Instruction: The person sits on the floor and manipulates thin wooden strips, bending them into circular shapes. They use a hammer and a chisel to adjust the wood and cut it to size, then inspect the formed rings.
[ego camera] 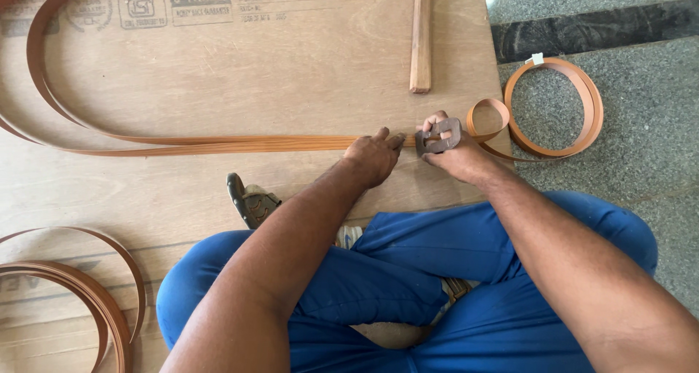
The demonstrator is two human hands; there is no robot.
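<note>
Head view: the right hand point(455, 151) is closed around a small brown hand trimmer point(438, 135), fingers through its frame, pressed on the orange-brown edge-banding strip point(218, 144). Just at nine o'clock of it, the left hand point(373, 158) lies nearly flat, fingertips pinning the strip to the plywood sheet point(218, 67); it grips nothing. The strip runs toward nine o'clock, then curls up to eleven. At three o'clock of the right hand a coil of the same banding point(557, 107) rests on the stone floor point(655, 147). A wooden batten point(421, 34) lies at twelve. More banding loops point(95, 293) sit at eight o'clock, and a sandal point(250, 202) near the blue-trousered knee point(211, 271)
</note>
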